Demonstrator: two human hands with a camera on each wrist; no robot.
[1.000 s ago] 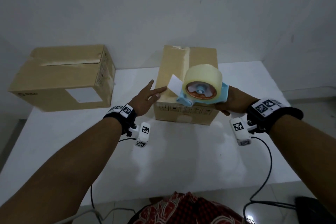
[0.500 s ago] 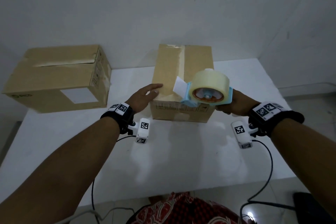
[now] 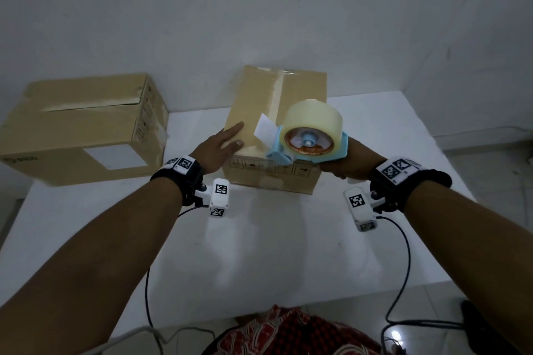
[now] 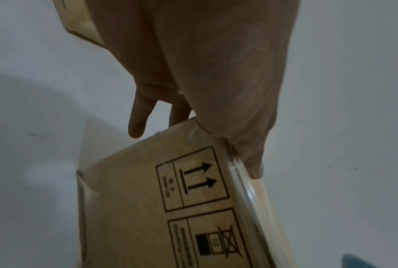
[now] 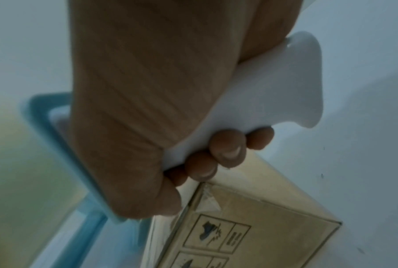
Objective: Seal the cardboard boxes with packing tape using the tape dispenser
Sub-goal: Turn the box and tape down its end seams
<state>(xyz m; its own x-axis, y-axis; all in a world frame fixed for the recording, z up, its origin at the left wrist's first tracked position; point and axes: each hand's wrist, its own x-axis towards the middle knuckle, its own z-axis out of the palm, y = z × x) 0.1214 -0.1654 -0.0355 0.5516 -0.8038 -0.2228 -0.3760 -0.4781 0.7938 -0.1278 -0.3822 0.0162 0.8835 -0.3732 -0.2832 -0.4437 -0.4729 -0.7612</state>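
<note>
A cardboard box (image 3: pixel 302 89) stands on the white table (image 3: pixel 259 253) in the middle, a strip of tape running along its top seam. My left hand (image 3: pixel 222 147) lies flat on the box's near left top corner, fingers straight; the left wrist view shows the fingers (image 4: pixel 246 148) over the box edge (image 4: pixel 147 208). My right hand (image 3: pixel 346 164) grips the white handle (image 5: pixel 250 98) of a light-blue tape dispenser (image 3: pixel 311 150) holding a clear tape roll (image 3: pixel 314 121). The dispenser hovers over the box's near edge, with a white tab (image 3: pixel 264 130) sticking out at its left.
A second, larger cardboard box (image 3: pixel 83 130) with a white label sits at the table's left, its top flap slightly lifted. White walls rise close behind and to the right. Cables hang off the table's front edge by my patterned clothing (image 3: pixel 288 334).
My left hand has slid further onto the box top and flattened there. The dispenser has shifted a little to the right and stays just above the box's near edge.
</note>
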